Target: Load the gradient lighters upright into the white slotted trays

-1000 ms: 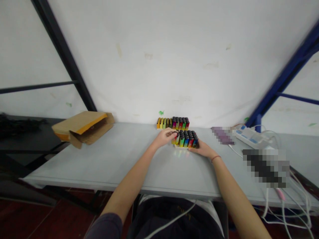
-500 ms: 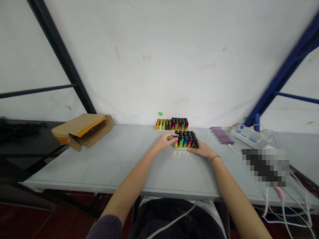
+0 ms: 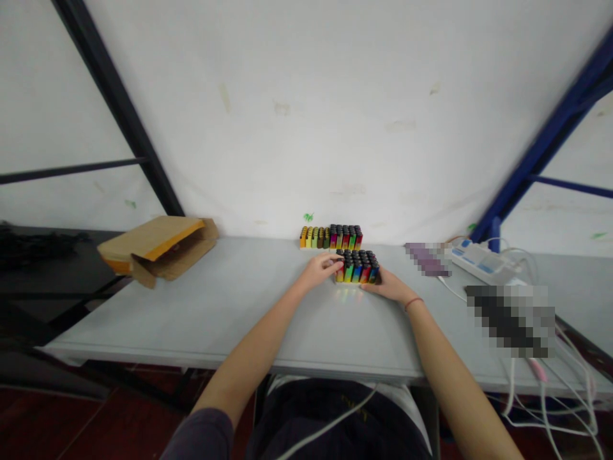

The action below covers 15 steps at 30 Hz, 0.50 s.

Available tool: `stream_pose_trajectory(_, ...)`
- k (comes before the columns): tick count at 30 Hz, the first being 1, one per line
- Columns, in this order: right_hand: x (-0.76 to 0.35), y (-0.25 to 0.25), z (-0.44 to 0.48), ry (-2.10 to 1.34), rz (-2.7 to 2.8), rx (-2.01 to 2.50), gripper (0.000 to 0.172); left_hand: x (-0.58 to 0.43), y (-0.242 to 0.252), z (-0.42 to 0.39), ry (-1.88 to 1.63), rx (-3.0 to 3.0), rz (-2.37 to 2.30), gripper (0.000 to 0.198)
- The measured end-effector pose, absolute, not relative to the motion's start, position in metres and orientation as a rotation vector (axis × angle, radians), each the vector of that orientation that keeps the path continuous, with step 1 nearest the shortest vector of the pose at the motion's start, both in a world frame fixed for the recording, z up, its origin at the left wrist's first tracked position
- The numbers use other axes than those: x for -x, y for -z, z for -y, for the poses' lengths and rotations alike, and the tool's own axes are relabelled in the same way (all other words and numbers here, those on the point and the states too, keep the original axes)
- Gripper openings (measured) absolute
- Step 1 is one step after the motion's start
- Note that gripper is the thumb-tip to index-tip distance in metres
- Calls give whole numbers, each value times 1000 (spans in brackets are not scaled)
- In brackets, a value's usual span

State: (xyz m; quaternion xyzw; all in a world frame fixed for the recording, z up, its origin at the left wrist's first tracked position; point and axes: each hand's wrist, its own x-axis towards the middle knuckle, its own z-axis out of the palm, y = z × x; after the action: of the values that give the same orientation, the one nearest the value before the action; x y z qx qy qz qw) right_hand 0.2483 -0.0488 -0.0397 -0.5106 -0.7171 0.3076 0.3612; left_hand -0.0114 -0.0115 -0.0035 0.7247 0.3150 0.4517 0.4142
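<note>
A block of upright lighters (image 3: 357, 271), with black tops and multicoloured bodies, stands in a pale tray (image 3: 348, 282) on the table. My left hand (image 3: 318, 269) is closed at the block's left side, its thumb against the front left lighter and its fingertips partly hidden. On the opposite side, my right hand (image 3: 391, 285) grips the tray's lower right corner, thumb in front and fingers hidden behind. Just behind stand two more groups of lighters near the wall: yellow to olive ones (image 3: 315, 237) on the left, and black-topped coloured ones (image 3: 346, 237) beside them.
An open cardboard box (image 3: 156, 246) lies on the table's left side. To the right are a purple blurred item (image 3: 428, 259), a white power strip (image 3: 479, 263), a dark pixelated item (image 3: 507, 322) and several white cables. The wall (image 3: 306, 128) borders the table's back.
My left thumb has shifted slightly on the front left lighter. The lighter block and my right hand stay in place; the camera view has moved a little.
</note>
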Motion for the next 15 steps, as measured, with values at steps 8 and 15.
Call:
stream_pose_trajectory(8, -248, 36, 51, -784, 1844, 1338, 84, 16, -2, 14, -1149, -2093, -799, 29)
stream_pose_trajectory(15, -249, 38, 50, -767, 1855, 1376, 85, 20, 1, 11, -1116, -2292, -785, 34)
